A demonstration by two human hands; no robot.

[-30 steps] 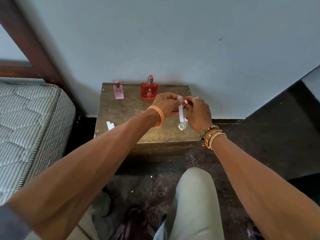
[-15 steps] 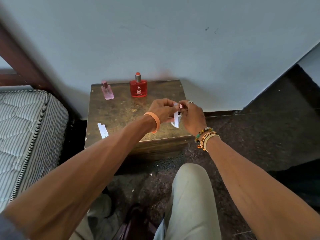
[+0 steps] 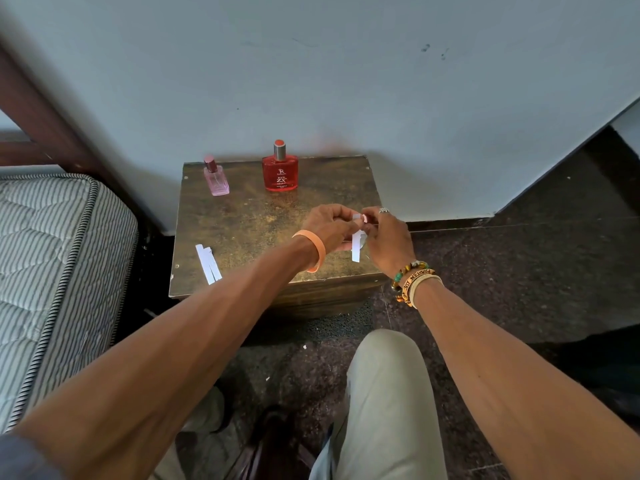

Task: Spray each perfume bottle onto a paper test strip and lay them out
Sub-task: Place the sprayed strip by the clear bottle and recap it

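Hands: your left hand and right hand both pinch paper strip, frame centre | red bottle, pink bottle upright, upper left of it | spare strips flat on table, left.

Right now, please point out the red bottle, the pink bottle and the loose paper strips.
red bottle [image 3: 280, 180]: head view, front label.
pink bottle [image 3: 218, 183]: head view, glass body.
loose paper strips [image 3: 206, 263]: head view, their middle.

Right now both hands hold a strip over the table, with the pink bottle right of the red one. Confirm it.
Not quite: the head view shows the pink bottle left of the red bottle. Left hand and right hand do hold a strip over the table.
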